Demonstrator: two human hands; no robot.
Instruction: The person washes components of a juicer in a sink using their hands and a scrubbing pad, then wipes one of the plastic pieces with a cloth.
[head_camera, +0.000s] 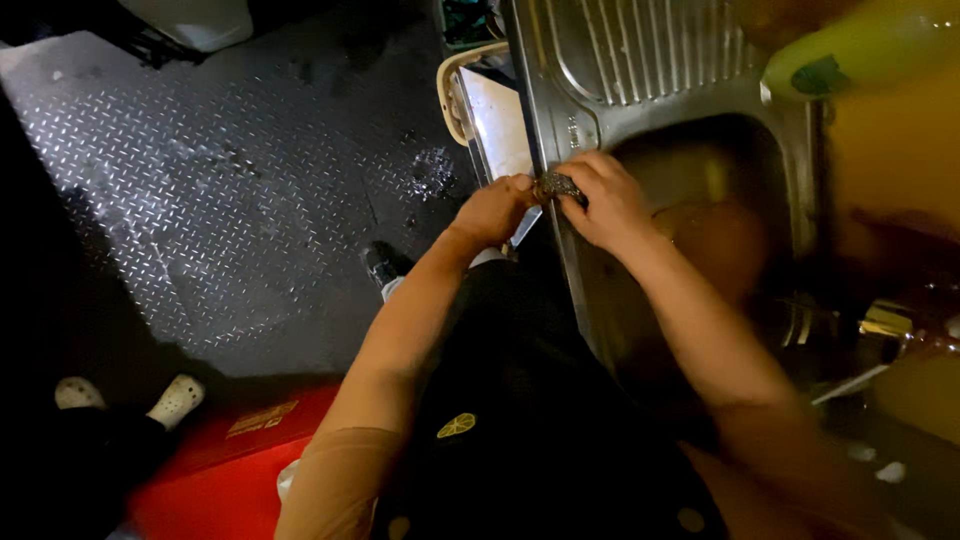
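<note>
Grey diamond-patterned floor (230, 190); silvery ribbed sink (640, 60); red mat (215, 470); seemingly dark scrubber (560, 186).

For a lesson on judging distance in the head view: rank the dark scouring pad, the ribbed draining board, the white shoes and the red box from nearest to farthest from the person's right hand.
1. Dark scouring pad: in the right hand, at the sink's front edge.
2. Ribbed draining board: just beyond the hand, at the top.
3. Red box: on the floor, lower left.
4. White shoes: far left, another person's.

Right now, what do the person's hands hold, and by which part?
Both hands, left hand and right hand, pinch a small dark scouring pad by its opposite ends, over the steel sink's front rim.
</note>
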